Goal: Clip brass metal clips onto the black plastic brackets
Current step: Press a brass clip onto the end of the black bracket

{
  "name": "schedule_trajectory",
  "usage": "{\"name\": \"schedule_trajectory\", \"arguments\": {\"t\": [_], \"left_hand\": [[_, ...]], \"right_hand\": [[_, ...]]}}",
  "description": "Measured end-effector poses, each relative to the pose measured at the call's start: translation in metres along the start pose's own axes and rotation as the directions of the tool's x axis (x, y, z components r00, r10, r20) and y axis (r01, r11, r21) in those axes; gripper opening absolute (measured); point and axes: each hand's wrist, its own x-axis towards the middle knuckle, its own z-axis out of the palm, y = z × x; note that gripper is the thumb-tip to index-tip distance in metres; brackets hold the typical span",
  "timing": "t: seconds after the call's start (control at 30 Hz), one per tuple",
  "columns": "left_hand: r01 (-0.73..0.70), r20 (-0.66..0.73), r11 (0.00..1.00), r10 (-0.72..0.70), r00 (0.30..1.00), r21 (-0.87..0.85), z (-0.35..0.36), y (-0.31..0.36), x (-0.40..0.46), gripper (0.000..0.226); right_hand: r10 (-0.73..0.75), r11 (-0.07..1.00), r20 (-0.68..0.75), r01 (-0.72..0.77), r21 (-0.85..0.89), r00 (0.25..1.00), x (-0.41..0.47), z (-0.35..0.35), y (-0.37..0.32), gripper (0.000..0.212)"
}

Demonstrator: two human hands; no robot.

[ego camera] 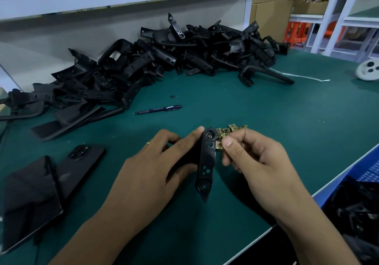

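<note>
While you look down from the head camera, your left hand grips a black bracket just above the green mat, fingers curled round its left side and thumb at its top end. Your right hand pinches a brass clip between thumb and forefinger, holding it against the bracket's right edge near the top. Whether the clip is already pushed fully home cannot be told from here. Just behind your right hand lies a small heap of loose clips, so fasteners remain in supply. Farther back, a large pile of brackets stretches across the mat, and it looks as though much of the work is still ahead. At your lower right, a blue crate holds more black parts, possibly finished ones, though no clips can be made out on them. A pen lies mid-mat, and two dark phones rest at your left.
</note>
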Motion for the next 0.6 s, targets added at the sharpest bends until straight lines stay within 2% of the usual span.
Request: {"name": "schedule_trajectory", "arguments": {"t": [0.37, 0.6], "left_hand": [[0.015, 0.044, 0.999, -0.016, 0.999, 0.042, 0.000, 0.005, -0.001, 0.064], [-0.002, 0.019, 0.996, 0.000, 1.000, 0.085, 0.004, 0.012, 0.000, 0.061]], "right_hand": [[0.003, 0.999, -0.026, -0.005, -0.052, 1.000, -0.003, 0.001, -0.005, 0.028], [0.014, 0.999, -0.034, -0.016, -0.045, 0.999, -0.004, 0.002, -0.006, 0.031]]}}
